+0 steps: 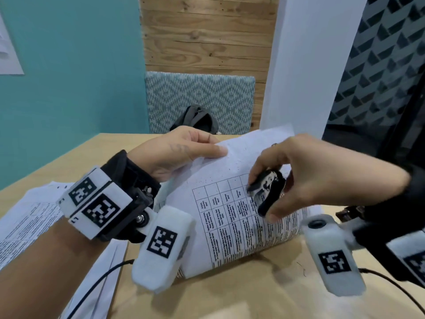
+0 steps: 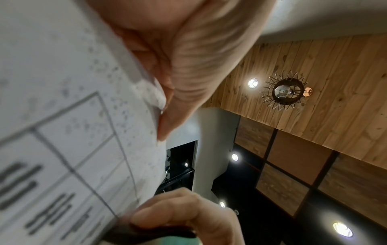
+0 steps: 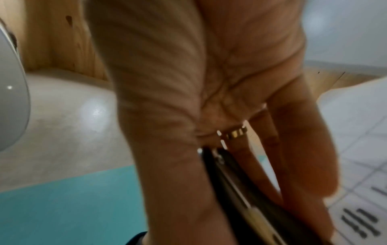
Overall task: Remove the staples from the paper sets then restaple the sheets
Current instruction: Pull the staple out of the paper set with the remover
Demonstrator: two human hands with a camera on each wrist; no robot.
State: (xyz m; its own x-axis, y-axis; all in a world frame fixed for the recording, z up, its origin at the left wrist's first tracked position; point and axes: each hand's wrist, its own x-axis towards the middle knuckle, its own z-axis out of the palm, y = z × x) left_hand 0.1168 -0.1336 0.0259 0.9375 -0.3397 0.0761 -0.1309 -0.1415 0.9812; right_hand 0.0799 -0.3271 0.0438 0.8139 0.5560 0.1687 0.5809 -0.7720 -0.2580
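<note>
Currently staple removal: left hand (image 1: 178,150) pinches the top corner of the paper set (image 1: 230,217), lifted off the table (image 1: 253,291); right hand (image 1: 305,178) grips a black staple remover (image 1: 268,192), probably, over the sheet. Next: hook claws under the staple, unseen here.

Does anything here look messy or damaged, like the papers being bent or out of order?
Yes. The paper set pinched by the left hand is curled into a hump, not flat on the table. Other sheets lie fanned unevenly at left. The right hand grips a black staple remover. No tears visible.
</note>
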